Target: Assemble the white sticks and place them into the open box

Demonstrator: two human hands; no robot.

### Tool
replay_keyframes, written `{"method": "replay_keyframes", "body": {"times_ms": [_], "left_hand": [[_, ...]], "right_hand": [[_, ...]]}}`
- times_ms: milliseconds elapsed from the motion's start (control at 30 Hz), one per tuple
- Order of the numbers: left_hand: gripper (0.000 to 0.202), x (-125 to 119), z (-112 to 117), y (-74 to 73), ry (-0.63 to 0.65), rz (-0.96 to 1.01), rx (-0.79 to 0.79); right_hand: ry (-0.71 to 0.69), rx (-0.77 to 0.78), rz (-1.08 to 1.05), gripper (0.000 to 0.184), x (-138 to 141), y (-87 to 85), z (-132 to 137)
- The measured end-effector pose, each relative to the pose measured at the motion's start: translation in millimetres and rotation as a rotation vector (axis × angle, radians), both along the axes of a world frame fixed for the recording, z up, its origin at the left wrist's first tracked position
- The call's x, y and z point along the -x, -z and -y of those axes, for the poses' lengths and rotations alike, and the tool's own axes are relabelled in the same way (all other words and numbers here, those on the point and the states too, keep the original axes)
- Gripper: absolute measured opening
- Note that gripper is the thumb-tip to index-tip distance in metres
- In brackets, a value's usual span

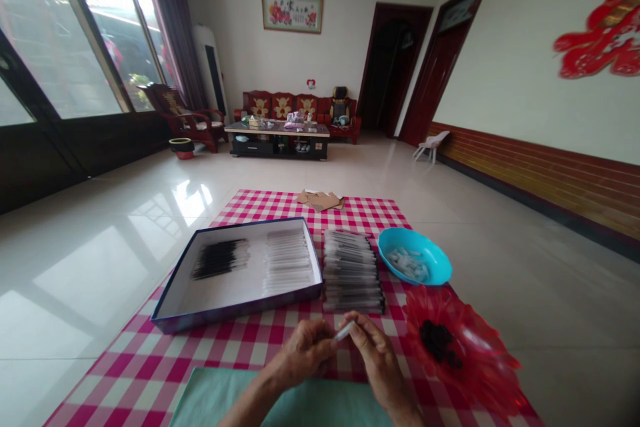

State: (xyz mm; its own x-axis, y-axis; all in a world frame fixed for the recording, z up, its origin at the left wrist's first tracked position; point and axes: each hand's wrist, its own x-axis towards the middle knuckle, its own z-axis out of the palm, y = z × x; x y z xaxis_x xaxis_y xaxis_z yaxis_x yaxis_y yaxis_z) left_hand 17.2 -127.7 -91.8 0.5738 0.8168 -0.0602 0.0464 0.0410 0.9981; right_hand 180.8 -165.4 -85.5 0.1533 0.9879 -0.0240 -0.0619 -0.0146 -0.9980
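My left hand [310, 345] and my right hand [373, 350] meet over the near edge of the checked cloth, fingers closed. Between them is a whitish translucent pen [344, 331], gripped at its two ends; fingers cover much of it. Just beyond my hands lies a row of pens [351, 273], clear with dark ends. To the left, a shallow box [173, 320] holds thin black-ended refills [220, 259] and clear pen barrels [287, 260]. On the right, a blue bowl [440, 260] contains small whitish caps [409, 264]. A red petal-shaped dish [480, 340] holds small black pieces [440, 341].
The pink checked cloth [120, 360] covers the table, with a green cloth [200, 390] at its near edge. Brown cardboard pieces [321, 200] lie at the far edge. Across the tiled floor stand a low table [277, 130], a red sofa [270, 103] and a small chair [431, 143].
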Motion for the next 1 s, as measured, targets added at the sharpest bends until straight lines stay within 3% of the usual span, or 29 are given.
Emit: {"method": "replay_keyframes", "body": {"times_ms": [133, 200, 333, 433, 600, 733, 900, 1000], "left_hand": [[0.011, -7, 8, 2.1, -0.325, -0.323, -0.465], [0.011, -10, 11, 5.0, -0.424, -0.453, -0.664], [0.016, -15, 14, 6.7, -0.493, -0.625, -0.988], [0.019, -20, 16, 4.0, -0.505, -0.695, -1.092], [0.018, -26, 15, 3.4, -0.551, -0.709, -1.172], [0.020, -25, 13, 8.2, -0.515, -0.612, -1.159], [0.022, -23, 15, 11.3, -0.425, -0.485, -0.955], [0.020, -24, 16, 4.5, -0.345, -0.375, -0.722]], "right_hand": [[0.039, 0.070, -0.263, 0.045, 3, 13.4, -5], [0.046, 0.090, -0.325, 0.041, 4, 18.5, -7], [0.048, 0.081, -0.207, 0.033, 7, 16.4, -8], [0.110, 0.120, -0.166, 0.034, 12, 10.6, -8], [0.211, 0.178, -0.203, 0.034, 15, 9.4, -7], [0.197, 0.092, -0.214, 0.033, 13, 12.7, -5], [0.134, 0.055, -0.256, 0.032, 9, 22.7, -4], [0.142, 0.073, -0.282, 0.036, 8, 28.1, -5]]}}
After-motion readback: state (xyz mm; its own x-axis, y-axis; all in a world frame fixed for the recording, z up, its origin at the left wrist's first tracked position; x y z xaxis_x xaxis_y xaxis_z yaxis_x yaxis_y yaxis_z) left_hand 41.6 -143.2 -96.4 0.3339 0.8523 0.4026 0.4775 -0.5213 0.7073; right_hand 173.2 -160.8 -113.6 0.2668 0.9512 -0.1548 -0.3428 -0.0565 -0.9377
